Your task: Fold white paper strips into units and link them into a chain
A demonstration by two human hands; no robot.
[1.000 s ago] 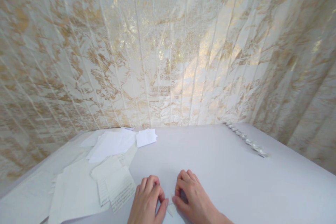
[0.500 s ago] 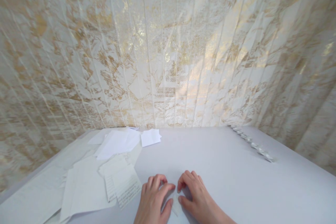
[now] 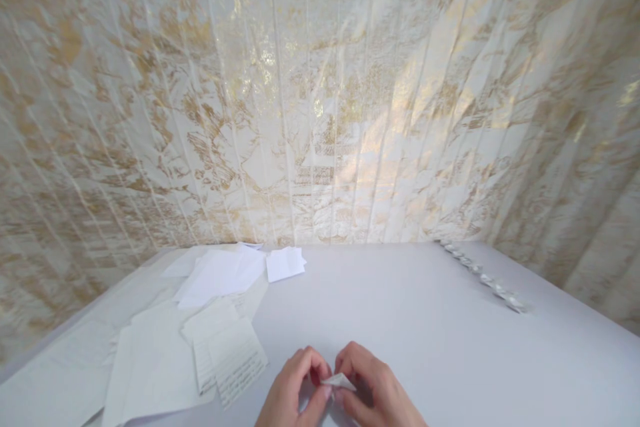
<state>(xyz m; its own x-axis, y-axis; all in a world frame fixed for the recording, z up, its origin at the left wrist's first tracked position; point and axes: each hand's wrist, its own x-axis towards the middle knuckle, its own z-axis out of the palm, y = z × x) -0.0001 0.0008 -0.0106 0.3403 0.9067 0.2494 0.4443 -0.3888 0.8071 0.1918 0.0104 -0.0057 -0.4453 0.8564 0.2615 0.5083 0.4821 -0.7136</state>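
Head view, left hand (image 3: 299,388): grip narrow, pinching a small folded paper (image 3: 342,381)
Right hand (image 3: 376,383): grip narrow, on the same folded paper
Folded paper's place: between both hands, bench's (image 3: 400,313) near middle
Loose sheets (image 3: 155,363): bench's left side

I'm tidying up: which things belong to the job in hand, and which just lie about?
In hand:
small paper piece, between left hand and right hand

Apparently lying about:
loose white papers, left
lettered sheet, left
small white stack, back
row of pale pieces, right
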